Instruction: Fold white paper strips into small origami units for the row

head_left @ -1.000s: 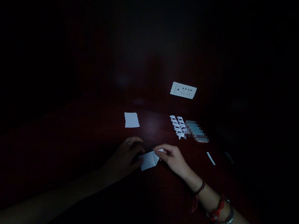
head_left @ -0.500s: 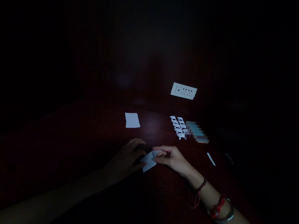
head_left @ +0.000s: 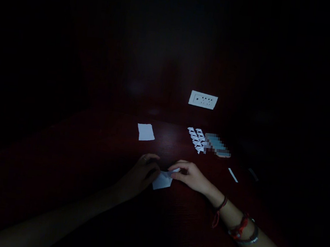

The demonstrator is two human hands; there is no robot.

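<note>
Dim wooden table: left hand and right hand pinch white paper between them.

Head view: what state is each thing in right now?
small white paper, partly folded, on the table, held at both ends.
left hand, fingers curled on the paper's left edge.
right hand, pinching the paper's upper right corner.
loose sheet, flat, unfolded, untouched.
folded pieces, laid in rows, untouched.
paper strip, lying flat, apart.
wall socket, nothing plugged in.
</note>
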